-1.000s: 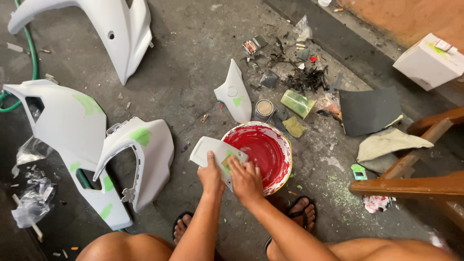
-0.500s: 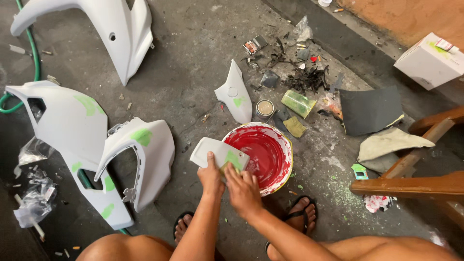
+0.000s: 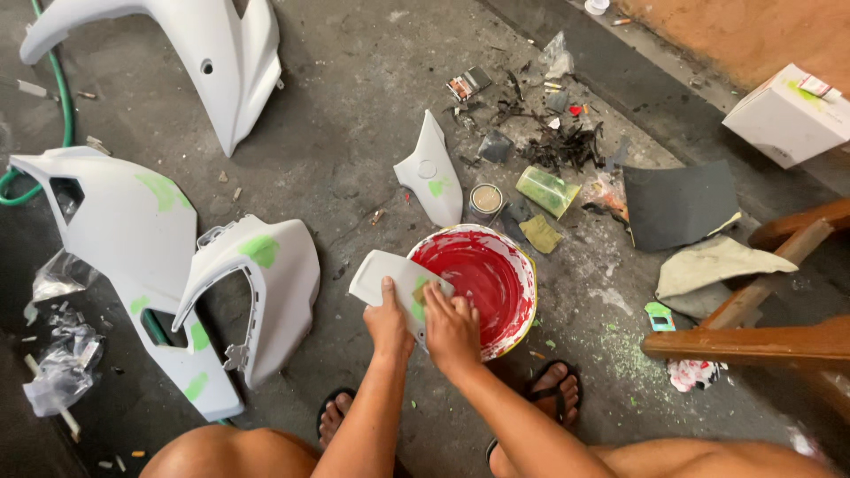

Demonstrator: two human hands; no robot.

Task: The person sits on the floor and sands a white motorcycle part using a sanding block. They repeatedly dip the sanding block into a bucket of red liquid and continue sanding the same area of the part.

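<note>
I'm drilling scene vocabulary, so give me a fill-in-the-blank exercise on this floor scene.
1. The left hand holds a small ____ panel.
2. The bucket is ____ inside.
3. The right hand presses on the panel's ____ patch.

Missing: white; red; green

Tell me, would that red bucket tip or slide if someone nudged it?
Probably it would slide rather than tip: the red bucket looks wide and low on the flat concrete floor. It seems light plastic, so a push might shift it easily. The white panel held over its rim by both hands could knock it.
</note>
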